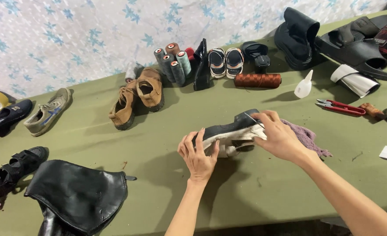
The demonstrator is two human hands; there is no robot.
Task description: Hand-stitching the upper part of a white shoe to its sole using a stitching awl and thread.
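On the olive-green cloth-covered counter [114, 144], with free room toward its near edge, the black leather shoe with a white sole [230, 131] lies sideways, grasped by left hand [198, 156] fingers at one end and right hand [280, 137] fingers at the other, the purple rag [308, 137] partly hidden behind.

Black boot [77, 196] cropped by bottom edge

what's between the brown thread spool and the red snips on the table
In the head view, a small white squeeze bottle stands between the brown thread spool and the red snips; the rest of that stretch is bare green table.
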